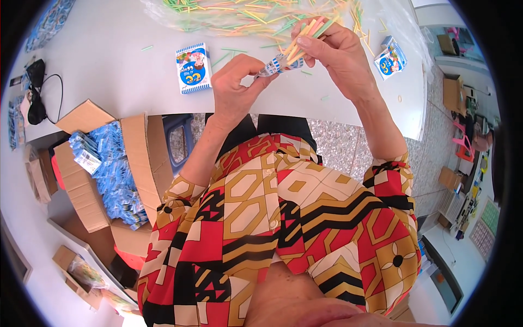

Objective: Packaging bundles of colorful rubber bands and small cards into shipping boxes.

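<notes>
My left hand (237,86) is closed round the lower end of a small blue-and-white printed packet (277,65), held above the white table. A bunch of thin pastel sticks (311,37), yellow, pink and green, is pinched in my right hand (339,56). The lower ends of the sticks are at the packet's mouth; how far they reach inside I cannot tell. Just left of my left hand lies a blue-and-white packet (194,68) flat on the table. Beyond my hands, many loose sticks (239,22) are spread over clear plastic.
Filled blue packets crowd an open cardboard box (139,158) at my left. More packets (390,59) lie near the table's right edge. A black cabled object (37,90) rests at the far left. A blue stool (178,139) stands under the table's front edge (332,111).
</notes>
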A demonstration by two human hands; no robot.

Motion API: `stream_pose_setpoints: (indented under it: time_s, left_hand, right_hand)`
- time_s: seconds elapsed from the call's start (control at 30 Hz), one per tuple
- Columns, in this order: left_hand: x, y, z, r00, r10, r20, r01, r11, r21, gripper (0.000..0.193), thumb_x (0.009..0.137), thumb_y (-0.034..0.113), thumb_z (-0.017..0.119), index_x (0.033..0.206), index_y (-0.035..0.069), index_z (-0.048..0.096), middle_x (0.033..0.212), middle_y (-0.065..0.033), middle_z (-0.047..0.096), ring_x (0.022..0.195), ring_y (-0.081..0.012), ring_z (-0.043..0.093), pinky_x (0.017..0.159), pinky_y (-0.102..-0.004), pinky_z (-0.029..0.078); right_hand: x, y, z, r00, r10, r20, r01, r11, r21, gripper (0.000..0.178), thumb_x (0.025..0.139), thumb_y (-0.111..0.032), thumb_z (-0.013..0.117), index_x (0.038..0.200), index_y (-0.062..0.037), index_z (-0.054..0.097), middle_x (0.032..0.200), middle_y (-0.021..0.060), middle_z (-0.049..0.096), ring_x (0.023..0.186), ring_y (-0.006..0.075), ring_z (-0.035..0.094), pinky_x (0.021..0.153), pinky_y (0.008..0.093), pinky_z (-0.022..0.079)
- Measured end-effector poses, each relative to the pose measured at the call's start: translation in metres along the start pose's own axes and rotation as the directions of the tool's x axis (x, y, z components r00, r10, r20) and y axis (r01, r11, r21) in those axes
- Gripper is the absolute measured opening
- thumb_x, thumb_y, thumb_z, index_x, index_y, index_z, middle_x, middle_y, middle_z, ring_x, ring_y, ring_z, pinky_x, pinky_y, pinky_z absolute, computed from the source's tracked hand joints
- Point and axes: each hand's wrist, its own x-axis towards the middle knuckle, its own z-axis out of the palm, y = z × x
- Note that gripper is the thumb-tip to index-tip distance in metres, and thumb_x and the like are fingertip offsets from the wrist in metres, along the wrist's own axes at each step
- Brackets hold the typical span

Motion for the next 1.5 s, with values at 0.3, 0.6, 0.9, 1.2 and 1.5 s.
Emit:
stream_pose_setpoints:
  time_s: [0.3, 0.6, 0.9, 1.2, 1.5]
  left_hand:
    - [0.003, 0.008, 0.000, 0.996, 0.079, 0.031, -0.077, 0.995, -0.059, 0.017, 0.065, -0.003, 0.076, 0.074, 0.000, 0.062, 0.074, -0.0067, 0.063, 0.063, -0.0148, 0.058, 0.054, -0.0252, 0.044]
    - [-0.001, 0.003, 0.002, 0.998, 0.002, 0.069, 0.007, 0.991, -0.135, 0.015, 0.069, -0.001, 0.075, 0.077, 0.000, 0.063, 0.074, -0.0056, 0.064, 0.065, -0.0108, 0.058, 0.057, -0.0225, 0.043]
    - [-0.005, 0.004, 0.007, 0.953, -0.267, 0.145, 0.300, 0.899, -0.317, 0.011, 0.077, 0.001, 0.071, 0.086, 0.001, 0.066, 0.077, -0.0010, 0.065, 0.067, -0.0047, 0.057, 0.059, -0.0191, 0.044]
    - [-0.009, 0.009, 0.007, 0.947, -0.288, 0.146, 0.320, 0.896, -0.308, 0.014, 0.079, 0.003, 0.069, 0.093, 0.001, 0.067, 0.079, -0.0014, 0.066, 0.069, -0.0048, 0.058, 0.061, -0.0192, 0.046]
    - [-0.003, 0.004, 0.003, 0.923, -0.368, 0.115, 0.382, 0.830, -0.406, 0.014, 0.083, 0.007, 0.067, 0.095, -0.001, 0.067, 0.075, -0.0008, 0.064, 0.067, -0.0037, 0.054, 0.059, -0.0189, 0.044]
  right_hand:
    - [-0.002, -0.004, 0.000, 0.997, -0.076, -0.012, 0.073, 0.981, -0.181, 0.019, 0.086, -0.017, 0.066, 0.098, -0.0032, 0.066, 0.083, 0.0010, 0.063, 0.064, 0.0055, 0.047, 0.057, 0.0193, 0.039]
    - [-0.009, -0.007, 0.009, 0.964, -0.265, 0.019, 0.256, 0.910, -0.326, 0.011, 0.086, -0.007, 0.063, 0.095, -0.0010, 0.063, 0.091, 0.0022, 0.063, 0.073, 0.0065, 0.057, 0.063, 0.0192, 0.046]
    - [-0.007, -0.015, 0.010, 0.909, -0.328, 0.256, 0.416, 0.717, -0.559, 0.013, 0.084, -0.006, 0.064, 0.098, -0.0039, 0.064, 0.094, 0.0040, 0.063, 0.072, 0.0100, 0.058, 0.059, 0.0201, 0.046]
    - [-0.001, -0.007, 0.006, 0.863, -0.390, 0.321, 0.492, 0.506, -0.709, 0.027, 0.096, -0.023, 0.046, 0.110, -0.0085, 0.063, 0.115, 0.0073, 0.056, 0.104, 0.0176, 0.054, 0.082, 0.0286, 0.047]
    - [0.008, 0.007, 0.011, 0.884, -0.314, 0.346, 0.467, 0.640, -0.610, 0.035, 0.097, -0.020, 0.042, 0.127, -0.0056, 0.051, 0.130, 0.0109, 0.048, 0.118, 0.0219, 0.047, 0.096, 0.0306, 0.041]
